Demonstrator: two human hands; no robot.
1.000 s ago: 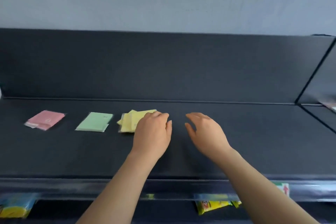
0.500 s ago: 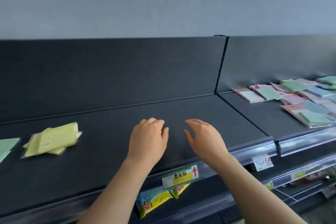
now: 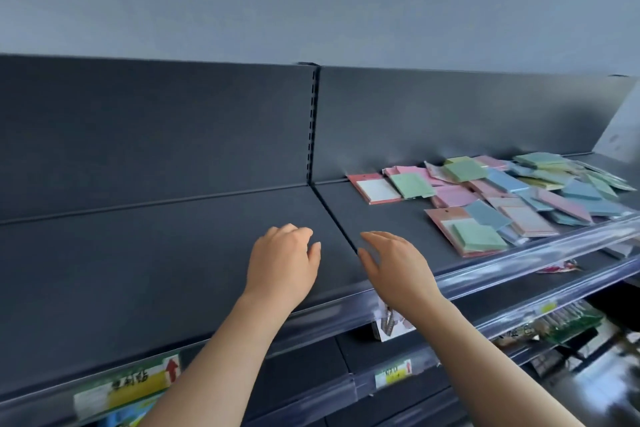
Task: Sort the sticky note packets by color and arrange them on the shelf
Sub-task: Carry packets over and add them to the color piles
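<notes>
Hovering over the dark shelf (image 3: pixel 156 253), we are keeping our left hand (image 3: pixel 282 265) and right hand (image 3: pixel 398 270) loose and empty, fingers slightly curled (neither one touching a packet). Mixed sticky note packets (image 3: pixel 502 198) are lying jumbled on the shelf section to our right.
</notes>
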